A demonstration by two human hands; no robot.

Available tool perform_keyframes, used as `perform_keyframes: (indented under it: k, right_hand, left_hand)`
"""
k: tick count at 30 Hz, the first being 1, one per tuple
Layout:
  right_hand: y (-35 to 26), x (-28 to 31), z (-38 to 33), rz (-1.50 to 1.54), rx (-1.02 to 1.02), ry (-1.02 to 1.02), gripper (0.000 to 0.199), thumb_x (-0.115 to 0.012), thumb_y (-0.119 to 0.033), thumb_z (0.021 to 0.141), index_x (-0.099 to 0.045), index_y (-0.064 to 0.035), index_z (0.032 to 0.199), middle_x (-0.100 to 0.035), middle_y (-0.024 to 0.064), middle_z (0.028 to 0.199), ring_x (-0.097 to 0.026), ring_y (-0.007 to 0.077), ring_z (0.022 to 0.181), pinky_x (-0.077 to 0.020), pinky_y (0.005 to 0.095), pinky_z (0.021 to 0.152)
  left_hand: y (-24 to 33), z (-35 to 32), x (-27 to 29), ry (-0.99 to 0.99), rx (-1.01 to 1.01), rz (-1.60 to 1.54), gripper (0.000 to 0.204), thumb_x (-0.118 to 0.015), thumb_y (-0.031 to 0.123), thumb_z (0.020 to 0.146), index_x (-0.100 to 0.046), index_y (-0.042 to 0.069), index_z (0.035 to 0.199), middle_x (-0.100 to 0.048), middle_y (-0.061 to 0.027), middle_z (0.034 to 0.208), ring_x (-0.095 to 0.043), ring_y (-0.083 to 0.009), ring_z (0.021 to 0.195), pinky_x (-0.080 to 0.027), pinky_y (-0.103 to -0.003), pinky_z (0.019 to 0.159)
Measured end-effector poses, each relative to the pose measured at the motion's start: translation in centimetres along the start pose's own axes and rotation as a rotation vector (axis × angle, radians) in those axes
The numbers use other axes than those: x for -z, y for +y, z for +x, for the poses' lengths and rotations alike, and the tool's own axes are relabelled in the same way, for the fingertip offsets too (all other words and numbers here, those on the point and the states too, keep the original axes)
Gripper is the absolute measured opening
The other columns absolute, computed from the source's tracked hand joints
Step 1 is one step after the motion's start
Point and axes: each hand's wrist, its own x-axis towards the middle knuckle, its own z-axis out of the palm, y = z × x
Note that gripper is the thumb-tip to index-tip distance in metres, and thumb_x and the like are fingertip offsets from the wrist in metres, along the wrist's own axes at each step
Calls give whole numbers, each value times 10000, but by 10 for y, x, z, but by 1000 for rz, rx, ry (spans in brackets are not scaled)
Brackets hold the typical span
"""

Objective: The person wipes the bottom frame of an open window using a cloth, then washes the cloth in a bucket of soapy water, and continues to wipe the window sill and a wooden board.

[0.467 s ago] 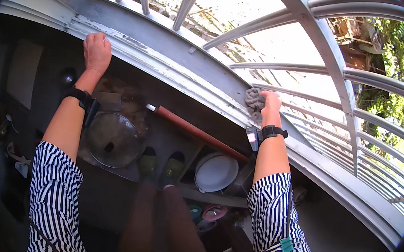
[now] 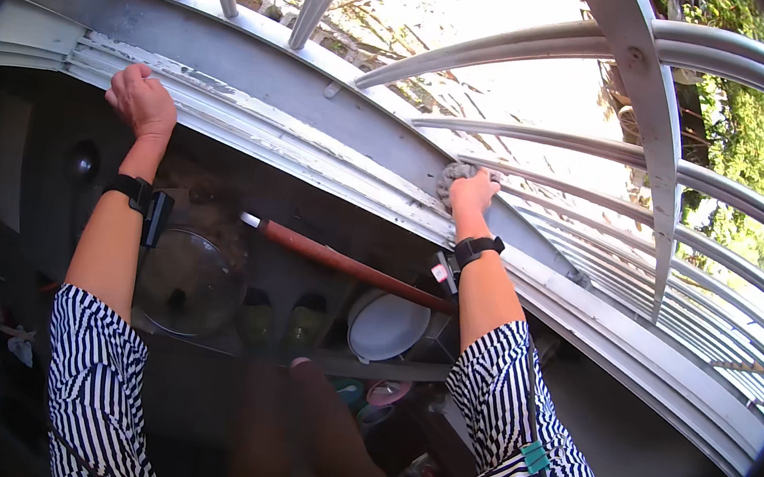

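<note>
One right hand [image 2: 474, 192] clutched grey cloth [image 2: 451, 179], left hand [image 2: 141, 101] curled, hold unclear; bars [image 2: 553, 139] beyond right grip perhaps threatened snagging.

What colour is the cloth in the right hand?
The cloth is grey; it shows best in the head view.

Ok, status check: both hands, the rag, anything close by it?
Left hand at the window frame, grip unclear. Right hand closed on grey rag. Metal bars just beyond the rag.
</note>
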Motion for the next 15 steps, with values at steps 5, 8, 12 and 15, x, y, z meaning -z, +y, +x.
perform_keyframes:
  k: [5,8,12,15]
  right_hand:
    - [34,0,-5,-39,257,-162,404,-542,-66,732,-574,-79,1135,-481,224,1134,-500,375,1045,-402,402,922]
    - [37,16,16,168,223,-16,404,-544,-72,717,-581,-49,1119,-529,246,1084,-504,378,1016,-404,411,909]
    - [47,13,60,-182,148,-28,519,-551,-116,724,-480,-32,1231,-425,284,1248,-382,435,1180,-334,472,984]
    - [16,-12,34,-332,197,-155,575,-530,-97,712,-432,-73,1278,-295,296,1367,-218,420,1291,-199,488,1055]
  left_hand:
    - [6,-4,0,-120,-39,89,187,-492,91,793,-584,98,955,-521,-113,1108,-427,-326,1035,-343,-407,917]
    - [-1,2,7,-174,-4,135,201,-492,94,800,-570,101,986,-508,-118,1129,-421,-334,1054,-345,-405,923]
    - [15,1,9,-204,-15,143,209,-479,104,810,-562,111,1002,-496,-123,1146,-415,-336,1057,-353,-419,913]
    - [13,2,9,-204,-21,168,216,-476,105,810,-563,114,1007,-496,-122,1147,-410,-338,1064,-356,-427,909]
